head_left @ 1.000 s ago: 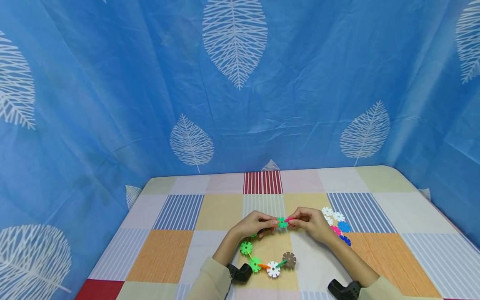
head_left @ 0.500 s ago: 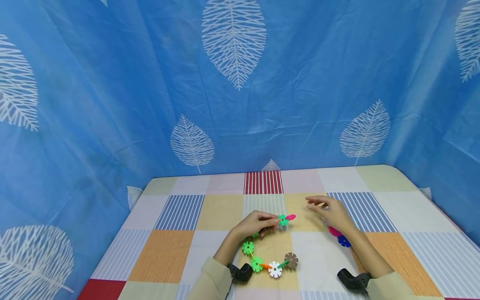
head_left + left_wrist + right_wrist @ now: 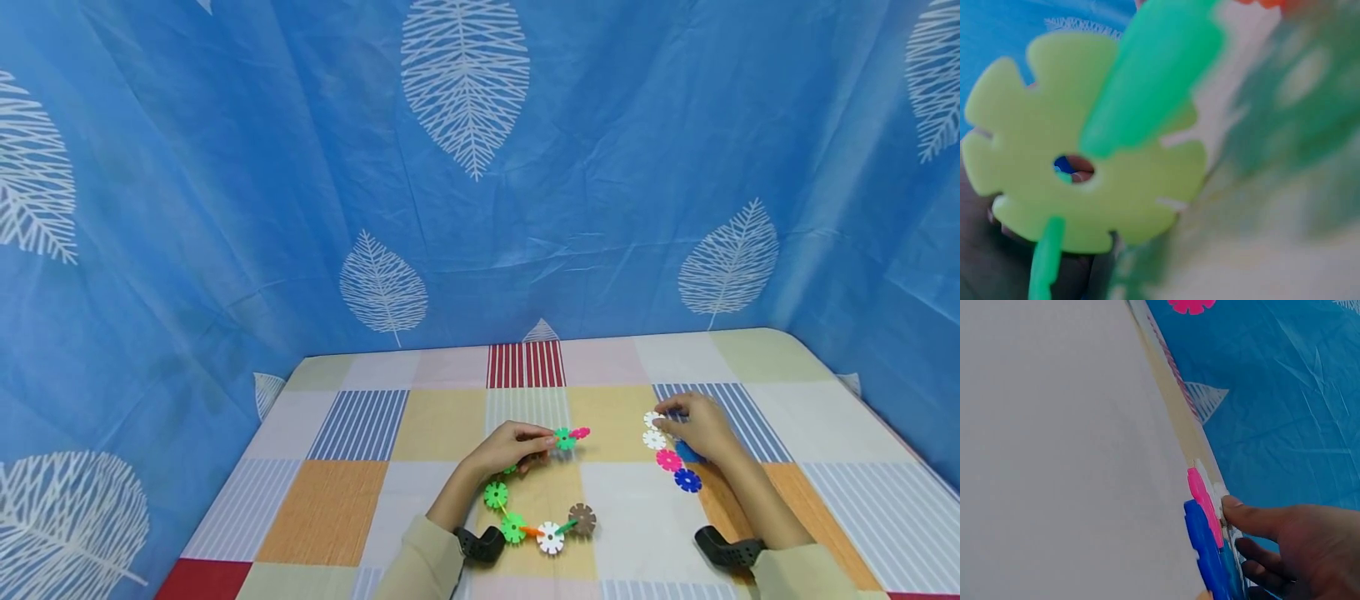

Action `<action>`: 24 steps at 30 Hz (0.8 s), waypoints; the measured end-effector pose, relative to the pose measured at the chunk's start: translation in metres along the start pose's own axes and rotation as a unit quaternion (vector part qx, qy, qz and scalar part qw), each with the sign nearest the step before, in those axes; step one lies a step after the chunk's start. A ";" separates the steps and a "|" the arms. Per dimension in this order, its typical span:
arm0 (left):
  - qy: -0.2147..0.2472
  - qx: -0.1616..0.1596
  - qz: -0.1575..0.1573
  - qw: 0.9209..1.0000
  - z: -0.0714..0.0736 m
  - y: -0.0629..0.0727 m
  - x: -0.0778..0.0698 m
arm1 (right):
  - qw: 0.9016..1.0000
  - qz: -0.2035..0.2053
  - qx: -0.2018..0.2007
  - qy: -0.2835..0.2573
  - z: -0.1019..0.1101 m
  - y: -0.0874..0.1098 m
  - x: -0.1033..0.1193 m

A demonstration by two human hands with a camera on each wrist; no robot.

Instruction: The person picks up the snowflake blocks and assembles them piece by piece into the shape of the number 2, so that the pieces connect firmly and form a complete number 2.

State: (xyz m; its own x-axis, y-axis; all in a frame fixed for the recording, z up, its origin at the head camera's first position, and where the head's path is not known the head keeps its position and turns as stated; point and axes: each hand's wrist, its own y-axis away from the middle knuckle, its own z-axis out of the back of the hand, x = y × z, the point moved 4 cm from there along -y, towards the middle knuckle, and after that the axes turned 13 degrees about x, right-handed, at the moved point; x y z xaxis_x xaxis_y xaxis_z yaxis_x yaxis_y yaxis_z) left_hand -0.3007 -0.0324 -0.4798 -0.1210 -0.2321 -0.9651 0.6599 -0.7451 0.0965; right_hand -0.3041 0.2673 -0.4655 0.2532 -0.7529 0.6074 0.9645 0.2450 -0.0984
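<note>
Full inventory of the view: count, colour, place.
Notched-disc chain: one, multicoloured, curved, lower centre
Far loose discs: at least two, white, right of chain
Middle loose disc: one, pink, nearer than the whites
Nearest loose disc: one, dark blue, beside pink
Part-hidden loose disc: one, lighter blue, beside pink
Patchwork-print cloth: one, multicoloured, under the discs
Leaf-print drape: count unclear, blue-and-white, behind and sides
Wrist cameras: two, black, one per wrist
Sleeves: two, beige, bottom edge
Left hand: one, pinching the chain
Right hand: one, at the white discs
</note>
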 end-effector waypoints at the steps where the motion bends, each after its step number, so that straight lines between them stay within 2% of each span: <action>1: 0.000 0.000 0.000 1.000 0.000 0.000 0.000 | 1.000 -0.006 -0.004 -0.007 0.000 0.000 0.001; 3: 0.000 0.002 -0.001 1.000 0.000 0.001 0.000 | 0.999 -0.016 -0.007 -0.047 -0.002 -0.001 0.004; 5: 0.000 0.001 -0.001 1.000 0.001 0.002 0.000 | 0.993 -0.016 0.008 -0.116 -0.008 -0.003 0.009; 8: 0.000 -0.001 -0.002 1.000 0.001 0.003 0.000 | 0.971 0.001 0.050 -0.235 -0.022 -0.007 0.022; 11: 0.000 -0.004 -0.003 1.000 0.000 0.002 0.000 | 0.946 0.020 0.094 -0.309 -0.036 -0.010 0.038; 15: -0.003 -0.008 -0.001 1.000 -0.001 0.001 0.000 | 0.934 0.037 0.113 -0.337 -0.047 -0.012 0.052; 16: -0.004 -0.010 0.000 1.000 -0.002 0.003 -0.004 | 0.932 0.040 0.117 -0.342 -0.048 -0.012 0.054; 22: -0.012 -0.015 -0.006 1.000 -0.007 0.014 -0.029 | 0.929 0.042 0.119 -0.348 -0.050 -0.010 0.059; 24: -0.014 -0.016 -0.006 1.000 -0.007 0.014 -0.027 | 0.932 0.051 0.112 -0.342 -0.050 -0.010 0.059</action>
State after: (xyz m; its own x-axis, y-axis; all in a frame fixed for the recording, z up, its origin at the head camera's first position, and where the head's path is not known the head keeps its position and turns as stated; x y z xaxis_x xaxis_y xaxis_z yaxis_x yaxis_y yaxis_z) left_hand -0.2832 -0.0324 -0.4536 -0.1488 -0.2405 -0.9592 0.6811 -0.7282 0.0770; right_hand -0.2948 0.1901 -0.4681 0.1611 -0.1720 0.9718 0.8793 0.4722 -0.0622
